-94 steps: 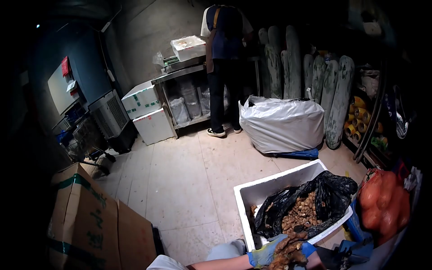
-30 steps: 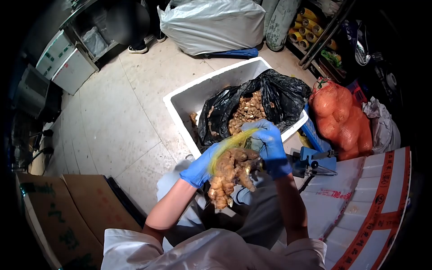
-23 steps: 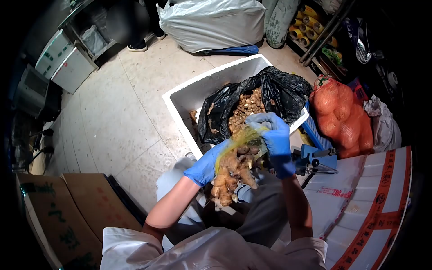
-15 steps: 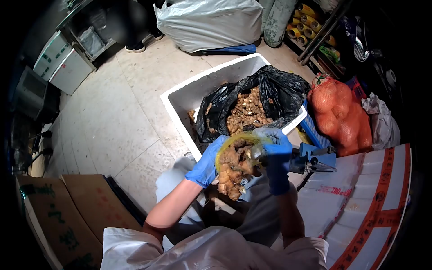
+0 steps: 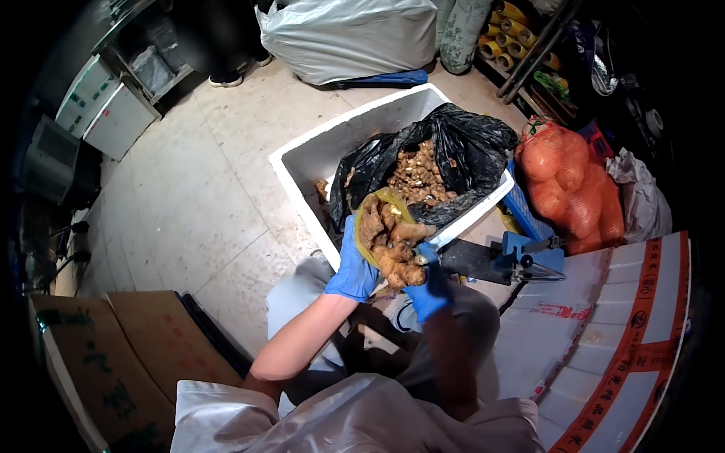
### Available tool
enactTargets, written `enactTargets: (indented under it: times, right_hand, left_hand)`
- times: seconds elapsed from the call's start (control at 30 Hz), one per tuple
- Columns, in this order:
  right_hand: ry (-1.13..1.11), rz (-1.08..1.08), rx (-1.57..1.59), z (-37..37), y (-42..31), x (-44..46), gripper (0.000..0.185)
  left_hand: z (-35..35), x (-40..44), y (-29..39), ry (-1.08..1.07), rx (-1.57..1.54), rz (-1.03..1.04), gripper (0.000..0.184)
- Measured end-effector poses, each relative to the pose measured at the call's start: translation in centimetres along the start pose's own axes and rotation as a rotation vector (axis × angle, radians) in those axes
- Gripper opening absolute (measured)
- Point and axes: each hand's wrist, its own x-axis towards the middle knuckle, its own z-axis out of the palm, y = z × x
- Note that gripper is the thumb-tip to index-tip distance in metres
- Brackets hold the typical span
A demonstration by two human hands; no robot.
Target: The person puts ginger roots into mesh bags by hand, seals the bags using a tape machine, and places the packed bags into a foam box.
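We have the ginger (image 5: 396,260) in front of us, over our lap, and count our clock from it, twelve straight ahead. A yellow net (image 5: 360,230) wraps its left and far sides. Our hands are close together around it: the left hand (image 5: 352,268), at eight, is clamped on net and ginger, while the right hand (image 5: 427,288), between four and five, has its fingers against the near right end; we cannot tell how tightly they close.

The foam box (image 5: 340,132) spreads from eleven round to two, its near edge partly hidden behind the ginger; we cannot tell how high we are above it. Inside, a black bag (image 5: 479,140) opens around a heap (image 5: 419,170) of more ginger and spills over the right edge. Bare wall shows along the left edge.

Our widest room is the floor (image 5: 181,211) at nine to ten, running to the carton (image 5: 128,362) at eight. A narrow strip of floor parts the far edge from the white sack (image 5: 347,41) at twelve. Our right is tight: the orange sack (image 5: 563,166) between two and three, just beyond the box's right edge, the blue tool (image 5: 532,255) at three, and the taped box (image 5: 596,377) at four, its far edge just beside the tool.
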Motion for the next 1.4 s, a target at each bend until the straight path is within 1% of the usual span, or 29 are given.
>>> enactTargets:
  times: [0.07, 0.1, 0.17, 0.23, 0.27, 0.4, 0.43, 0.5, 0.57, 0.6, 0.63, 0.67, 0.7, 0.77, 0.8, 0.87, 0.9, 0.93, 1.0, 1.03, 1.07, 1.13, 1.17, 1.2, 1.23, 1.27, 1.3, 1.33, 1.4]
  right_hand:
    - [0.014, 0.384, 0.749, 1.5, 0.4, 0.1, 0.019]
    - [0.127, 0.395, 0.839, 2.0, 1.4, 0.1, 0.027]
    - [0.289, 0.408, 0.902, 3.0, 2.7, -0.5, 0.029]
    - [0.406, 0.359, 0.862, 4.1, 3.8, -1.3, 0.034]
    - [0.334, 0.249, 0.671, 4.2, 4.7, -1.9, 0.035]
    - [0.334, 0.344, 0.417, 3.0, 4.0, -2.3, 0.037]
    - [0.244, 0.516, 0.28, 2.4, 3.8, -2.2, 0.036]
    - [0.156, 0.682, 0.138, 1.2, 2.9, -2.5, 0.034]
    - [-0.003, 0.629, 0.254, 0.9, -1.7, -3.3, 0.006]
    - [-0.084, 0.6, 0.312, 0.6, -3.6, -3.5, 0.009]
    - [-0.172, 0.439, 0.128, 0.1, -4.9, -3.5, 0.013]
    - [-0.226, 0.271, -0.057, -0.4, -6.3, -3.6, 0.018]
    - [-0.136, 0.177, -0.181, -0.6, -7.6, -3.5, 0.019]
    - [-0.094, -0.207, -0.566, -2.3, -7.5, -3.8, 0.022]
    - [-0.089, -0.207, -0.569, -2.2, -8.0, -4.2, 0.022]
    - [0.386, 0.205, 0.265, -1.7, -9.9, -4.9, 0.022]
    - [0.375, 0.238, 0.277, -2.3, -10.5, -5.1, 0.019]
    - [0.375, 0.24, 0.279, -2.7, -9.9, -5.0, 0.019]
    - [0.189, 0.227, 0.302, -3.0, -8.9, -4.5, 0.021]
    - [0.095, 0.146, 0.104, -2.8, -9.4, -4.6, 0.019]
    - [0.101, 0.144, 0.106, -2.1, -9.9, -4.2, 0.019]
    - [0.014, -0.108, -0.175, -0.1, -11.7, -2.6, 0.02]
    - [-0.04, 0.127, -0.315, 0.1, -12.4, -1.7, 0.018]
    - [0.021, 0.297, -0.016, 0.6, -12.0, -1.1, 0.016]
    - [0.002, 0.294, 0.028, 0.8, -11.5, -0.5, 0.015]
    - [-0.016, 0.29, 0.071, 1.0, -10.7, 0.1, 0.015]
    - [-0.045, 0.106, -0.006, 1.2, -9.8, 0.7, 0.018]
    - [-0.044, 0.107, -0.005, 1.3, -9.0, 1.0, 0.018]
    - [-0.036, 0.174, -0.322, 1.4, -7.9, 1.4, 0.02]
  left_hand:
    - [-0.1, 0.4, 0.1, -0.085, 0.242, 0.165, 0.032]
    - [0.7, 0.2, 0.4, -0.083, 0.242, 0.167, 0.032]
    - [2.4, -0.6, 0.9, -0.03, -0.017, 0.064, 0.03]
    - [3.9, -1.4, 1.1, -0.063, 0.121, 0.156, 0.029]
    - [4.3, -1.7, 1.0, -0.098, 0.268, 0.244, 0.028]
    - [2.9, -1.2, 0.8, -0.036, 0.258, 0.223, 0.026]
    - [2.5, -1.1, 0.9, -0.041, 0.258, 0.222, 0.026]
    - [1.9, -1.1, 1.1, -0.077, 0.221, 0.259, 0.025]
    - [2.5, -1.5, 1.7, -0.149, 0.206, 0.225, 0.03]
    - [2.7, -1.6, 2.0, -0.217, 0.192, 0.195, 0.035]
    - [-1.0, 0.5, 1.3, -0.046, 0.301, 0.277, 0.033]
    - [-0.9, 0.6, 1.4, -0.051, 0.305, 0.271, 0.033]
    - [-0.8, 0.7, 1.3, -0.039, 0.315, 0.332, 0.032]
    - [-0.6, 1.0, 1.5, -0.02, 0.24, 0.403, 0.029]
    - [-0.6, 1.1, 1.8, -0.011, 0.154, 0.414, 0.028]
    - [-0.6, 1.3, 3.2, -0.071, 0.277, 0.539, 0.028]
    - [0.0, 1.0, 3.5, -0.007, 0.113, 0.55, 0.028]
    - [-0.7, 1.3, 4.1, 0.006, 0.173, 0.571, 0.03]
    - [-1.6, 1.5, 4.9, -0.026, -0.061, 0.34, 0.034]
    - [-1.9, 1.6, 4.8, -0.025, -0.039, 0.333, 0.038]
    - [-2.2, 1.6, 4.5, -0.027, -0.036, 0.328, 0.038]
    - [-0.8, 1.0, 3.9, -0.085, 0.063, 0.335, 0.038]
    - [-1.2, 1.1, 3.5, -0.03, 0.049, 0.3, 0.035]
    - [-0.1, 0.6, 3.3, -0.049, 0.024, 0.262, 0.032]
    - [-1.7, 1.6, 3.3, -0.181, 0.104, 0.289, 0.03]
    - [-1.9, 1.7, 3.1, -0.189, 0.252, 0.321, 0.03]
    - [-1.9, 1.7, 3.0, -0.194, 0.399, 0.356, 0.031]
    - [-0.4, 0.8, 2.9, -0.201, 0.166, 0.219, 0.033]
    - [0.3, 0.6, 2.5, -0.135, 0.186, 0.231, 0.034]
